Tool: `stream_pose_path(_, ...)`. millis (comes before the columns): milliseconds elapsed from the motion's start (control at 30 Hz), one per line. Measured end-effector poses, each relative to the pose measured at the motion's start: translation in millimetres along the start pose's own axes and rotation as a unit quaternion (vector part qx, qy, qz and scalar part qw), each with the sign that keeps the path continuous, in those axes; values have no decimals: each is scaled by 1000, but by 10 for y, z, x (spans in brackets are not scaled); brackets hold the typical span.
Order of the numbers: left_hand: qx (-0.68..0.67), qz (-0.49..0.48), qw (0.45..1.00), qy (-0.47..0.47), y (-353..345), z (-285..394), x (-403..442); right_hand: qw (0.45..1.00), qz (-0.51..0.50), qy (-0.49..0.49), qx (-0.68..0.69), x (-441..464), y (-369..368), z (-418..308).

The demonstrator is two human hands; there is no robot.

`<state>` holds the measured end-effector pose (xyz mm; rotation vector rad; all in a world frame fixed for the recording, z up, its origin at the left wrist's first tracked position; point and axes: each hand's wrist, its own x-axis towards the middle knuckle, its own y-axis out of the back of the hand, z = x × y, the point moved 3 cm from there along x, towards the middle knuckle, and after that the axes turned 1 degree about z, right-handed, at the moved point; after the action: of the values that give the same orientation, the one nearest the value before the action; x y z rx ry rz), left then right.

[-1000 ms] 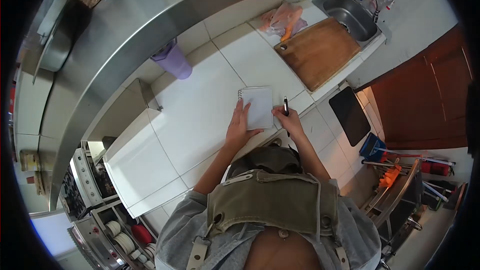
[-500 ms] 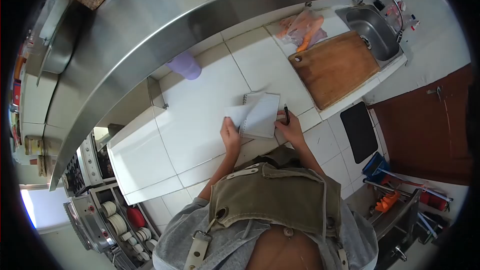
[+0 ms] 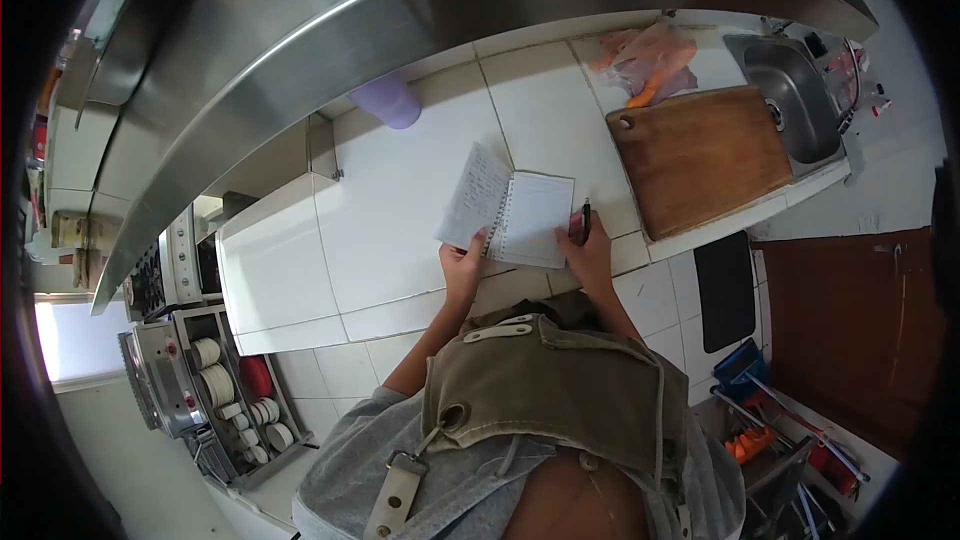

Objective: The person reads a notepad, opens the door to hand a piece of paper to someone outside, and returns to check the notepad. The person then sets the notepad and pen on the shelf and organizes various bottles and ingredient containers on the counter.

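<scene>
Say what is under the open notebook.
White tiled counter shows around the notebook. The left hand holds the written page; the right hand holds a pen. Anything directly beneath the notebook is covered and cannot be seen.

Pretty bright indoors, mostly soft and whitish; nearly blown out at the window (image 3: 82,342) on the far left, plus a washed-out patch on the left end of the white counter (image 3: 272,275); catching a long pale streak along the steel shelf (image 3: 400,28), bowed hard by the fisheye; shadier underneath, around the purple cup (image 3: 392,105); way dimmer over by the brown door (image 3: 850,330); black and vignetted at the corners, kinda smeary and stretched near the rim; can't really read the handwriting on the notebook (image 3: 478,198), too small and soft.
</scene>
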<state>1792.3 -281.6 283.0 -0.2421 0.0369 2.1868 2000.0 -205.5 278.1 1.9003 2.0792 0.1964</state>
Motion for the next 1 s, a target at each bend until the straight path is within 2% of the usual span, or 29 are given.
stream_pose_path(100,-10,10,1000,-15,-11,122,-83,1000,4,-12,14,53,22,-33)
stream_pose_path(233,-43,18,999,29,-4,100,-167,997,-22,-45,60,113,6,149)
stream_pose_path(300,-63,23,997,42,33,26,-173,996,7,71,61,129,0,122)
stream_pose_path(333,-130,26,988,78,43,-32,-164,996,2,70,62,128,1,106)
stream_pose_path(367,-197,29,973,114,53,-94,-163,997,-16,28,76,121,12,116)
stream_pose_path(400,-196,34,973,115,54,-58,-156,995,-33,-16,89,100,24,92)
stream_pose_path(467,-259,-8,954,147,10,-5,-128,997,-46,-27,60,83,50,14)
stream_pose_path(567,-331,5,930,156,7,-58,-67,998,-54,-12,34,82,23,-31)
stream_pose_path(733,-329,52,930,152,-71,-48,-100,996,-45,71,9,107,7,-35)
stream_pose_path(800,-331,77,929,147,-94,-25,-130,993,-79,90,1,107,31,-122)
stream_pose_path(933,-322,83,933,141,-92,-109,-137,989,-123,65,-46,128,117,-246)
stream_pose_path(1000,-317,78,937,125,-89,-123,-134,983,-164,17,-80,151,135,-170)
